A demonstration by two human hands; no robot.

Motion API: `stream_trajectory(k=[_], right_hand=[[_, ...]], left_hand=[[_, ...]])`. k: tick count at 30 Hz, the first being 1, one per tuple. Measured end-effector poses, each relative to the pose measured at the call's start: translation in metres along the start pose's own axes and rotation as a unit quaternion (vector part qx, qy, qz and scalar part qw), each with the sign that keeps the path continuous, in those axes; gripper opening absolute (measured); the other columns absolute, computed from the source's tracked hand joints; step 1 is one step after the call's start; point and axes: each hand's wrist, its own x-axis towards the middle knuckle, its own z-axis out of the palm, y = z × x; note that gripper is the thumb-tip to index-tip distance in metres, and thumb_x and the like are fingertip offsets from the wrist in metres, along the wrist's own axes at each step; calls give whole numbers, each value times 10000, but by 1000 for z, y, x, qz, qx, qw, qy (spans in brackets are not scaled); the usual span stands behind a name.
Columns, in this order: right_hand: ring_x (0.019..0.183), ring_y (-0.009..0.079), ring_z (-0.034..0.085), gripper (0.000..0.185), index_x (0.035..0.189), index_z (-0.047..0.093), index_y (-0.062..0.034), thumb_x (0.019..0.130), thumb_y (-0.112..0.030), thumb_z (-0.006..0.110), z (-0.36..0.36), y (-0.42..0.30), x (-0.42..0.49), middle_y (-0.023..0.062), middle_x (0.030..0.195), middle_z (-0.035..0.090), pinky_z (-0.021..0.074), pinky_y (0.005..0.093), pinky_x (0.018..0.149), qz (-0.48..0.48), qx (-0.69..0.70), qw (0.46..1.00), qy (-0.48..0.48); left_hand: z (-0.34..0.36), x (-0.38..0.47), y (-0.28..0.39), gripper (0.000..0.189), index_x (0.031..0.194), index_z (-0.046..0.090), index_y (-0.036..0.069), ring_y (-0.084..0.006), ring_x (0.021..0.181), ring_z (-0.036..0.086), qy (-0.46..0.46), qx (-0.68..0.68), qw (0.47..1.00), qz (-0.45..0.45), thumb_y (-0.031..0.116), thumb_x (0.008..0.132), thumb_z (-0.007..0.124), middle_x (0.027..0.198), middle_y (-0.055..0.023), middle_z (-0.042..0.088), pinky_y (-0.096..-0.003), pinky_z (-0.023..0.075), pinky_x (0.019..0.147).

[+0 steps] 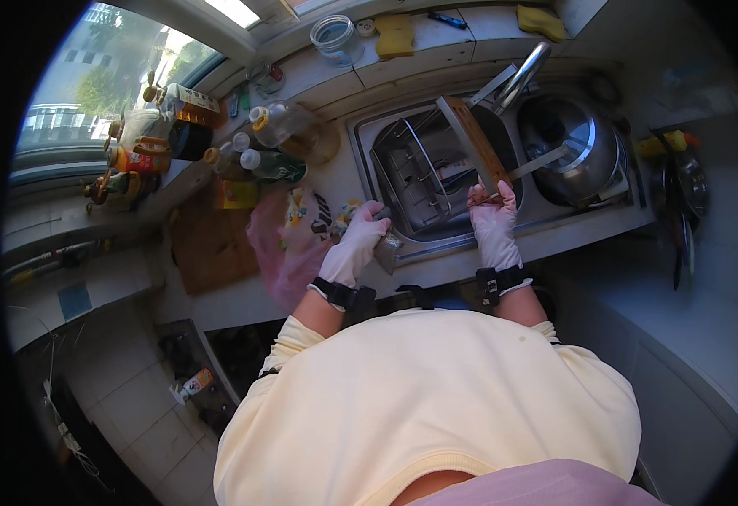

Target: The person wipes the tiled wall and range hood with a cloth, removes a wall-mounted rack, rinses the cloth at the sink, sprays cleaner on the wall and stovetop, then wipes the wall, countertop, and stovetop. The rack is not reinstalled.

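My right hand (494, 218), in a pale thin glove, holds the near end of a wooden slotted board with a metal edge (475, 139), tilted over the left basin. My left hand (359, 243), gloved too, is closed on a crumpled cloth or wrapper (346, 215); a silvery piece (388, 252) hangs beside its fingers. A metal wire rack (416, 171) stands in the left basin of the steel sink (426, 248). The faucet (523, 76) arches behind the board. In the right basin sits a large metal pot or bowl (571, 148).
Left of the sink lie a pink plastic bag (274, 253) and a brown wooden board (211, 246). Several bottles, including a green one (280, 166), stand near the window. Yellow sponges (395, 37) and a glass jar (336, 41) rest on the ledge. Utensils hang on the right wall.
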Motion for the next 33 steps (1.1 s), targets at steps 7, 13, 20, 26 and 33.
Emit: stream_trajectory(k=[7,13,20,26,33], right_hand=[[915,259,738,199,1080,706,-56,937,-172,783,-26,-10,16,127,997,769,599,406,921,-20,-43,998,-33],[941,269,757,169,1065,697,-91,927,-118,791,-56,-5,29,109,1011,772,631,423,925,33,-10,999,-18],[916,259,718,229,1076,726,-34,911,-182,783,-60,17,39,138,1022,767,550,399,914,-13,-46,999,11],[1076,263,720,358,1270,728,-55,924,-128,785,-63,23,30,93,1180,769,542,383,1053,-58,-159,982,-86],[1264,212,630,497,1389,685,-33,918,-154,783,-90,-2,42,68,1337,710,415,348,1171,-73,-457,882,-94]], left_hand=[[-2,1,-2,539,1556,527,15,-230,1134,713,20,-206,976,-68,-46,1024,584,1303,-112,730,-323,576,988],[-13,-6,4,577,1585,513,8,-248,1184,716,3,-284,958,-38,-40,1015,580,1366,-139,719,-351,571,1038],[-16,-5,-4,569,1553,580,41,-243,1241,693,11,-259,965,-35,0,987,620,1392,-129,723,-313,533,1087],[-13,-8,3,567,1565,561,36,-246,1251,693,14,-234,971,-55,-30,1003,590,1402,-135,715,-322,540,1086],[-11,-9,4,584,1591,503,-10,-251,1240,702,-6,-263,964,-35,-74,1013,560,1421,-150,696,-356,559,1080]])
